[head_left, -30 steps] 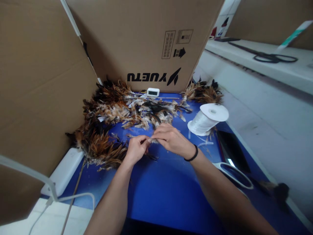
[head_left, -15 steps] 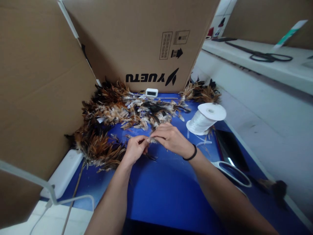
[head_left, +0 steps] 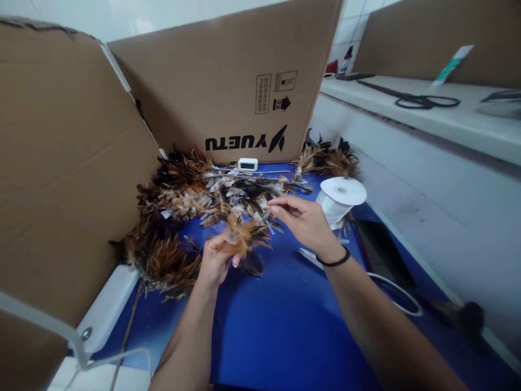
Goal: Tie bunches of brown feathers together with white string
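Note:
A small bunch of orange-brown feathers [head_left: 241, 234] is held in my left hand [head_left: 215, 260], whose fingers wrap round its base. To the right and slightly higher, my right hand [head_left: 303, 222] is raised with its thumb and fingertips close together near the loose feathers; what they hold, if anything, is too small to name. A black band circles the right wrist. Loose pale and dark feathers [head_left: 232, 190] lie behind both hands. Brown feather bundles [head_left: 169, 266] are heaped at the left. White scissors [head_left: 401, 296] lie partly under my right forearm.
A white spool of ribbon [head_left: 342, 198] stands at the right, with a dark phone [head_left: 382, 252] beside it. Cardboard panels [head_left: 183, 81] rise behind and at the left. A small display [head_left: 247, 164] sits at the back; a white power bank [head_left: 108, 309] lies left.
My hands, joined before, have moved apart. The feather bunch now shows upright in my left hand, and my right hand has shifted right. The view has tilted up slightly.

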The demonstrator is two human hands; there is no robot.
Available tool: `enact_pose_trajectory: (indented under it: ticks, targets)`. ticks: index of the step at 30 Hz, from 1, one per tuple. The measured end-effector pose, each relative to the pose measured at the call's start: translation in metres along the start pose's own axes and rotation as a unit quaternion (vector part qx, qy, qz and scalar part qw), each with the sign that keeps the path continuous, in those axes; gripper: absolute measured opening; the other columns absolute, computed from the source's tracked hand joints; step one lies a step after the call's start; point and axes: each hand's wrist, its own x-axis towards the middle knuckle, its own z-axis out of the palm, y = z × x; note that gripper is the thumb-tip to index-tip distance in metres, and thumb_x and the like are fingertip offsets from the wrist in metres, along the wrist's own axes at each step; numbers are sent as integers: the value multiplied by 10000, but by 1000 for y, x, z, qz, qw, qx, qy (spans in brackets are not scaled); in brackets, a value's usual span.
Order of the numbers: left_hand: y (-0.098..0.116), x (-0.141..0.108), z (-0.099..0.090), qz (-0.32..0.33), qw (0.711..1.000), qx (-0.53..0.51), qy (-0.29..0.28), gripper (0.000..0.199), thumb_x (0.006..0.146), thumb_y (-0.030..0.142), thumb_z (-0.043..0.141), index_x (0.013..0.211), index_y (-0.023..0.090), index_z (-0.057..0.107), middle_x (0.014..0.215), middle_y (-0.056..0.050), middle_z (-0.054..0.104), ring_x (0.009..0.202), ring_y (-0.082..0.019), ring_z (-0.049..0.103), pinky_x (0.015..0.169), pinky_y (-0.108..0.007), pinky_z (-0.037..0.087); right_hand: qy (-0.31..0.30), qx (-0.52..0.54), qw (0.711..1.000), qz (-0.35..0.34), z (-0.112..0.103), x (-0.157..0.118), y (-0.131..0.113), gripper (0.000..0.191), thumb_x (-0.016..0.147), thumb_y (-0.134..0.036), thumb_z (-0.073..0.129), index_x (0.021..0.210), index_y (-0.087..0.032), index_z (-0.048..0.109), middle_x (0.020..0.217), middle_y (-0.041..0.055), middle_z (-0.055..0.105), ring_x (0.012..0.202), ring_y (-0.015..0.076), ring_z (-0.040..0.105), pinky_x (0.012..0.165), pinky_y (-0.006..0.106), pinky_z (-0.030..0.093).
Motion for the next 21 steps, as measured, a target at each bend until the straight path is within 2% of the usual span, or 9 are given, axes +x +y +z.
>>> enact_pose_trajectory:
  ticks: [5,9,11,16,21]
  targets:
    - [0,0,-2,-27,999,-40,19,304,587,270,773,525,143,504,409,47,454,339,-54,407,359,-178,319,-12,-37,999,12,-5,-1,-5,152,768,-260,616,868,-187,705,873,37,719,774,163,641,691,277,492]
    - [4,2,-3,-1,995,-91,47,367,578,340,778,513,139,479,435,42,446,342,-37,366,342,-167,278,-8,-78,997,12,-12,0,-2,164,772,-240,596,888,-190,702,864,27,720,759,152,639,684,260,477]
    - [9,3,-3,13,990,-124,62,375,566,357,790,547,135,489,473,43,461,355,-24,354,347,-158,273,-33,-120,992,19,-11,0,5,154,778,-214,577,868,-194,699,837,16,718,734,142,637,683,251,468]
    - [18,5,-3,34,984,-166,59,348,573,271,804,576,130,487,523,50,464,370,-4,344,345,-141,253,-147,-272,949,71,14,-5,28,155,789,-185,548,853,-214,686,841,25,712,781,158,645,708,248,445]
    - [18,5,-3,30,981,-180,67,281,591,232,785,610,128,525,539,43,469,385,-7,349,347,-136,248,-139,-389,903,119,47,-15,47,197,833,-336,536,882,-180,647,922,87,695,835,202,641,642,255,417]
